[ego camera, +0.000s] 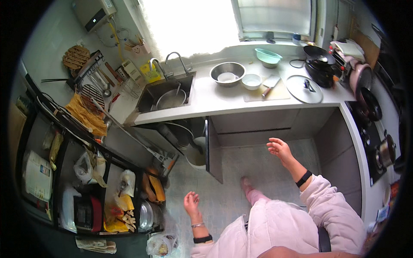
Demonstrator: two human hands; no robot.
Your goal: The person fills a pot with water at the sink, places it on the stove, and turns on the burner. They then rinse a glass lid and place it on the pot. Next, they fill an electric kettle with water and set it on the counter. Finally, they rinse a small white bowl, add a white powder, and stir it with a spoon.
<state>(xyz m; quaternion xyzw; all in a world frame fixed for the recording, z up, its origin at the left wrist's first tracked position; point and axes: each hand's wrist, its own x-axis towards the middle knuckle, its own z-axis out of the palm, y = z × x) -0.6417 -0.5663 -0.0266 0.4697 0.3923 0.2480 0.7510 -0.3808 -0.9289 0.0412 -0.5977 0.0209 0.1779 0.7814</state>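
Note:
Both my hands are in the air over the kitchen floor. My left hand is at the lower middle, its fingers loosely curled and holding nothing. Farther right, my right hand is raised below the counter's front edge, empty, its fingers a little bent and apart. On the white counter are a steel basin with a white bowl inside, another white bowl, a cleaver lying on a cutting board, and a glass pot lid. The sink holds a metal pot.
An open cabinet door juts out beside a white bucket. Shelves with bags and containers line the left. A bag of waste stands on the floor. At right is a stove with a steel pot.

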